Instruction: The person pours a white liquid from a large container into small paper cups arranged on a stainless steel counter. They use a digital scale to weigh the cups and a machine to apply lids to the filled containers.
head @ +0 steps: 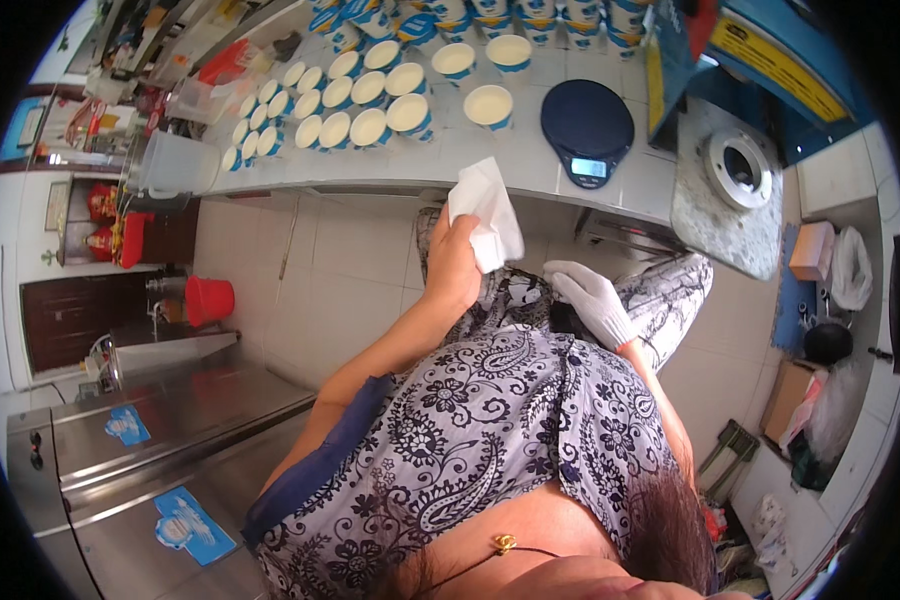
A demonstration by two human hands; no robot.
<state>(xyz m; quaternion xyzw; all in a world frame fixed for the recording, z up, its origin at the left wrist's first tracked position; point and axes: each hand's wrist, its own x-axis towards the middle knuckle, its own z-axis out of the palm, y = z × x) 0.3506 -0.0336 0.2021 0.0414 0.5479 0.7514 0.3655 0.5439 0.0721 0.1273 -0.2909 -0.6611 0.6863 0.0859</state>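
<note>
My bare left hand (454, 251) grips a folded white paper tissue (487, 214), which stands up just in front of the table's near edge. My right hand (589, 304) wears a white knit glove and lies loosely over my patterned trousers, palm side hidden. No object shows in it. Beyond the hands, several paper cups (370, 127) filled with a pale cream-coloured content stand in rows on the white-tiled table (435, 165). One filled cup (487, 107) stands apart, nearest the tissue. To its right lies a dark blue digital kitchen scale (587, 124) with a lit display.
Stacked blue-and-white cups (450, 15) line the table's back. A machine plate with a metal ring (739, 169) stands at the right. A clear plastic tub (176, 165) sits at the table's left end. Stainless steel cabinets (180, 420) are behind my left arm; a red bucket (210, 300) is farther off.
</note>
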